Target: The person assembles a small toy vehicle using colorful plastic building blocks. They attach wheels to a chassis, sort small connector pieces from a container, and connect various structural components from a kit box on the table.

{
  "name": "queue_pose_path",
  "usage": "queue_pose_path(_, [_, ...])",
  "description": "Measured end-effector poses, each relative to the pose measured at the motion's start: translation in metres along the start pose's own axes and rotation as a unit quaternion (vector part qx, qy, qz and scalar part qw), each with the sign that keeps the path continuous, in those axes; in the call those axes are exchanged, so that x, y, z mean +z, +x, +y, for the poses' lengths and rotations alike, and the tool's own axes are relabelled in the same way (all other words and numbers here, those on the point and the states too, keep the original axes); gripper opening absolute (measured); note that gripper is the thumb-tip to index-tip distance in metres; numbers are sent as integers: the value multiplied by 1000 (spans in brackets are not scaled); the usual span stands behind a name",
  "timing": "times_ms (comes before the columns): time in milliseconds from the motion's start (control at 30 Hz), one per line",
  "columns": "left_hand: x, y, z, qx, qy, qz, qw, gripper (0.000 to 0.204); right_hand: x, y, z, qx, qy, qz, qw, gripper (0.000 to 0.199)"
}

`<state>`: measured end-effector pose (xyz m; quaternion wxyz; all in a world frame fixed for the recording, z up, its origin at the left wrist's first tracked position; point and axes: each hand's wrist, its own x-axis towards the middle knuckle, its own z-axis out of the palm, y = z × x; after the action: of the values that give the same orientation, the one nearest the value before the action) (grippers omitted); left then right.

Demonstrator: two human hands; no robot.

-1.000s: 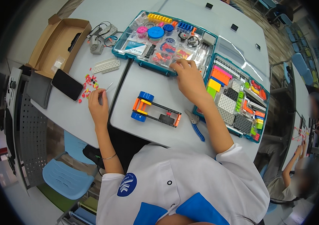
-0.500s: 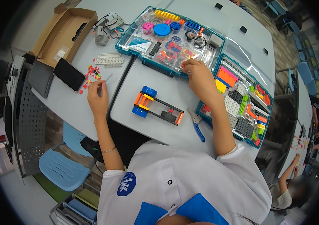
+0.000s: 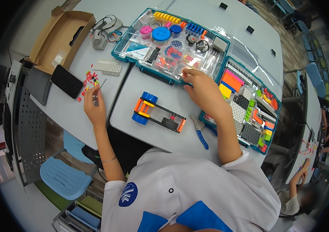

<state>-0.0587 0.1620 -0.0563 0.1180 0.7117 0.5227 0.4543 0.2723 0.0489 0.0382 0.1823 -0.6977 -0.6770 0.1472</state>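
Observation:
My left hand [image 3: 95,106], over the left table, pinches a thin grey rod [image 3: 103,84] beside a scatter of small red, pink and yellow pieces [image 3: 89,79]. My right hand [image 3: 202,87] reaches to the near edge of the open teal-rimmed parts case [image 3: 160,72]. Its fingertips are bent together in a near compartment, next to one with small red pieces; what they grip is too small to make out. Between my hands lies a small built vehicle frame [image 3: 158,114] with blue wheels at its left, orange and yellow connectors, black beams and a dark wheel at its right.
A second teal case [image 3: 249,112] of sorted parts stands at the right, with blue-handled pliers [image 3: 200,131] beside it. On the left are a phone [image 3: 67,82], light grey perforated plates [image 3: 107,67], wired grey modules [image 3: 100,38] and an open cardboard box [image 3: 73,42].
The whole view has shifted slightly. My right hand has turned and drawn back a little at the case, uncovering red pieces. My left hand keeps the rod.

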Motion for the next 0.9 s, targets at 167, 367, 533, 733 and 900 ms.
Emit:
queue_pose_path(167, [0,3,10,35,13,5,999,22,-9,-8,-6,4,10,-31,999,40])
queue_pose_path(367, [-2,1,10,1,18,-16,1000,20,-4,-18,-19,5,-68,-71,995,54])
queue_pose_path(533, [-2,2,11,9,19,-17,1000,19,-2,-18,-15,-8,-67,-69,995,55])
queue_pose_path(733, [-3,-2,7,11,18,-13,1000,18,-4,-16,-14,-13,-70,-69,995,55])
queue_pose_path(900, [-1,0,6,-19,-3,-18,1000,20,-7,-17,-13,-14,-59,-65,996,54])
